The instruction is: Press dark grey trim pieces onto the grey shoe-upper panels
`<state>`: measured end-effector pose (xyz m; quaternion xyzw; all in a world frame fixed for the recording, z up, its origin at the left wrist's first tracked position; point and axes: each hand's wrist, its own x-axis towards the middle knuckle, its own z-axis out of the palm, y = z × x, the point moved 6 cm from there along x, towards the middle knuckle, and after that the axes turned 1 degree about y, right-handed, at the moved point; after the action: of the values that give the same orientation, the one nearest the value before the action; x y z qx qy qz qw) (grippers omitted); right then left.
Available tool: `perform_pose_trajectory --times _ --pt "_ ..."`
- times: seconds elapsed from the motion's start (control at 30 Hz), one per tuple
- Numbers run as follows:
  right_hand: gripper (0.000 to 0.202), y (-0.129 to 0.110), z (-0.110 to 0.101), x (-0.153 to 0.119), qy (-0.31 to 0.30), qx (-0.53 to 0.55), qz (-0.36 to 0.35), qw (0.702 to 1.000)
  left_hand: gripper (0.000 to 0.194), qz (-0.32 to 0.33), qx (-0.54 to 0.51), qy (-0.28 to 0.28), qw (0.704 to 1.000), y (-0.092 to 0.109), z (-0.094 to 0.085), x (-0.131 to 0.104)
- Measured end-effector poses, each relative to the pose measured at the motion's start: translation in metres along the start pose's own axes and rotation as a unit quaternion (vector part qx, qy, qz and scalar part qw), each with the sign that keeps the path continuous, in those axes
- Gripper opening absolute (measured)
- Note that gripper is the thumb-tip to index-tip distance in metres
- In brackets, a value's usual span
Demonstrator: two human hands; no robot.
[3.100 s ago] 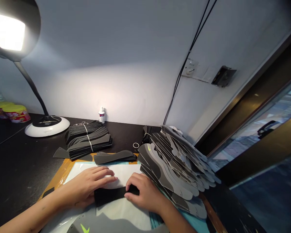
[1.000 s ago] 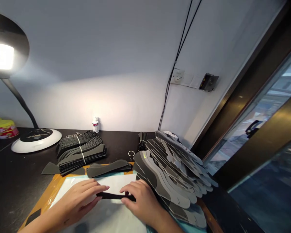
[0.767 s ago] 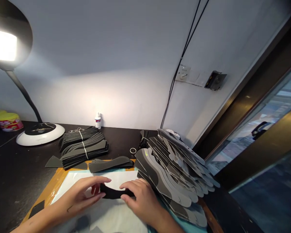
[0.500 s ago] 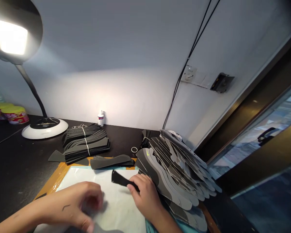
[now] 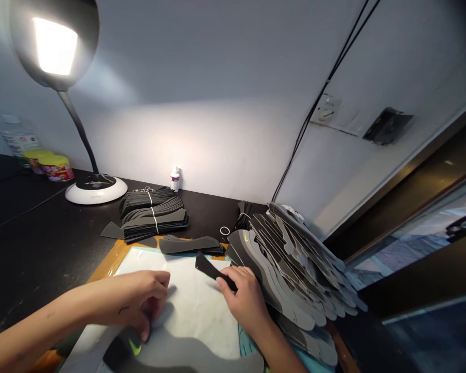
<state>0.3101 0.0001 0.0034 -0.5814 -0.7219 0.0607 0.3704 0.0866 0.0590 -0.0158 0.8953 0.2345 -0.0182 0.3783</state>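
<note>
My right hand [image 5: 245,298] is closed around a narrow black curved strip [image 5: 209,269], whose free end points up and left. Low in the head view lies a large grey shoe-upper piece [image 5: 186,347] with a dark end and a green swoosh mark. My left hand [image 5: 149,300] pinches the dark edge of that piece, beside the swoosh; the fingertips are partly hidden. Under both hands is a white sheet [image 5: 194,305]. A small pile of dark curved strips [image 5: 190,244] sits just beyond the sheet.
At right, a big fanned stack of grey shoe-upper pieces [image 5: 291,269] leans beside my right hand. Banded dark strips [image 5: 155,220] lie behind on the left, near a white bottle [image 5: 174,180] and a lit lamp [image 5: 97,189]. A white ring [image 5: 224,231] lies behind the sheet.
My left hand has gone from open and curled to pinching the shoe-upper piece, which now shows more at the bottom. The strip stays in my right hand. The view has shifted left.
</note>
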Motion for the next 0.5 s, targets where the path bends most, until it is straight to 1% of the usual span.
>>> perform_pose_trajectory --times 0.07,0.17,0.27,0.4,0.47,0.5 --pt "0.011 0.001 -0.003 0.0 0.001 0.003 0.006 1.0 0.035 -0.005 -0.021 0.003 1.0 0.002 -0.007 -0.002" --pt "0.019 0.001 -0.004 -0.001 -0.012 0.007 0.016 1.0 0.03 -0.017 -0.037 -0.019 0.999 0.004 -0.011 -0.002" --pt "0.023 -0.002 -0.004 0.0 -0.018 0.018 0.001 1.0 0.031 -0.024 -0.048 -0.034 0.998 0.005 -0.015 -0.003" --pt "0.018 -0.007 -0.007 0.0 0.015 0.002 -0.051 0.999 0.025 -0.073 -0.08 -0.031 0.994 -0.009 -0.025 -0.006" --pt "0.017 -0.006 -0.013 0.001 0.044 -0.014 -0.053 0.998 0.025 -0.078 -0.105 -0.009 0.991 -0.019 -0.031 -0.005" --pt "0.018 -0.004 -0.017 0.001 0.06 -0.021 -0.047 0.997 0.026 -0.073 -0.118 0.011 0.99 -0.023 -0.034 -0.004"
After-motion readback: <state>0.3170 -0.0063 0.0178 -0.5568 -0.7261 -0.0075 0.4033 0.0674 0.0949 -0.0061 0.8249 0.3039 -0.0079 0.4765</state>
